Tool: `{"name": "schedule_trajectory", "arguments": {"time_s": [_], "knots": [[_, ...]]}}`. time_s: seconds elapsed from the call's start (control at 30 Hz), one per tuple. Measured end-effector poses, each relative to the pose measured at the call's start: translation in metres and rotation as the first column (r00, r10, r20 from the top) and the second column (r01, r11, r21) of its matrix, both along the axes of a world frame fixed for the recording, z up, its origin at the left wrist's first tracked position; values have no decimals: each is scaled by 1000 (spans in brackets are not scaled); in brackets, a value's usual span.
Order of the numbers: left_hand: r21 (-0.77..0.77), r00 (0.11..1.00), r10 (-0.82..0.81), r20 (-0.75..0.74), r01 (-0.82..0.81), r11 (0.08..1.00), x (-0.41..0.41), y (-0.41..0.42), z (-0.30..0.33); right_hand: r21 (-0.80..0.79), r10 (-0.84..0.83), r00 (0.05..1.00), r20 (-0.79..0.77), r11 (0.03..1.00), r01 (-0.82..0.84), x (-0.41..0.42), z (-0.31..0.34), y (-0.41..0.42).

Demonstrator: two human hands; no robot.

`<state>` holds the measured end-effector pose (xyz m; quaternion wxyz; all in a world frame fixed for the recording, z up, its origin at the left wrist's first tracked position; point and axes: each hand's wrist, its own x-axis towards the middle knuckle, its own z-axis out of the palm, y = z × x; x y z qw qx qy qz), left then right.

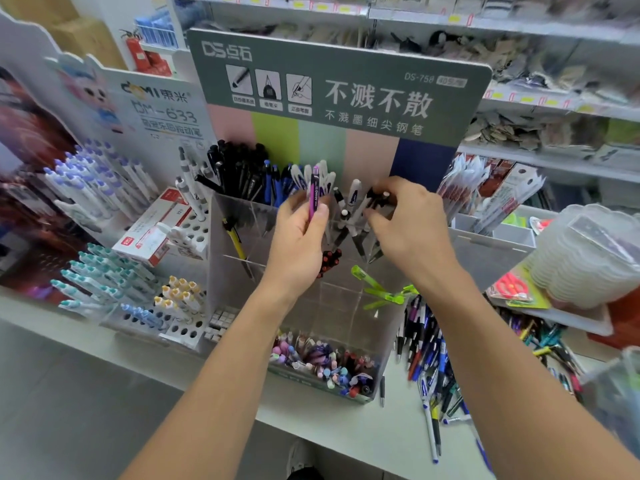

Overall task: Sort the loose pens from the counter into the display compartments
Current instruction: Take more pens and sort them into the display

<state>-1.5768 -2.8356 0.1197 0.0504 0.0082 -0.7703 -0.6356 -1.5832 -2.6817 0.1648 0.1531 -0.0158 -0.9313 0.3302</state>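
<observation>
While we reach over the clear display [242, 271]:
- left hand [298, 237] pinches an upright purple pen [313, 192]
- right hand [405, 220] grips black-and-white pens [379, 199] in an upper compartment
- loose pens [429, 358] heaped on the counter [329, 427], right of the display

Just beyond the fingers [375, 216], upright pens [349, 202] crowd the clear display [388, 344] compartments; its tall backboard [346, 95] blocks farther reach. Below the fingers, middle compartments lie open. Right, loose pens [429, 358] litter the table [329, 431].
</observation>
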Motion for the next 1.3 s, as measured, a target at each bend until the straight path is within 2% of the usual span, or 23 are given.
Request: {"name": "schedule_trajectory", "arguments": {"time_s": [0.1,0.23,0.3,0.37,0.43,0.67,0.73,0.8,0.87,0.93,1.03,1.1,1.17,1.27,1.3], "knots": [[-7,1000,13,6,-13,1000,3,-5,1,-70,31,999,23,997,-29,-2,-2,-4],[44,1000,-27,-16,28,999,3,-14,8,-43,136,982,127,990,-132,-4,2,-8],[89,998,-56,-33,59,994,4,-18,8,-29,106,992,67,994,-104,-5,7,-8],[131,997,-66,-39,70,989,10,-20,5,48,97,995,-8,994,-97,-8,12,-10],[156,997,-55,-57,64,986,17,-20,2,154,108,994,-14,983,-104,-14,17,-15],[183,998,23,-62,-11,983,25,-17,-8,384,109,980,169,908,-167,-50,16,-37],[179,997,32,-68,-20,984,26,-18,-6,303,133,973,186,935,-185,-53,25,-34],[176,995,50,-82,-35,984,27,-20,-4,61,182,975,126,980,-191,-46,40,-23],[197,993,89,-80,-71,978,27,-23,-2,-145,183,980,-77,971,-192,-33,55,-10],[221,990,129,-62,-112,969,26,-25,-1,-296,137,945,-297,928,-228,-17,67,-2],[270,989,142,-30,-129,954,24,-25,1,-388,102,911,-400,882,-269,-9,69,-6],[272,989,148,-11,-139,952,23,-25,2,-269,157,928,-339,929,-255,-18,60,-18],[215,984,177,7,-175,961,21,-24,-1,-40,250,951,-181,964,-261,-31,44,-33],[153,981,187,52,-193,969,18,-27,-6,190,351,929,120,910,-369,-45,26,-50],[124,983,176,62,-182,975,17,-30,-7,251,356,919,169,886,-390,-44,26,-52]]}}
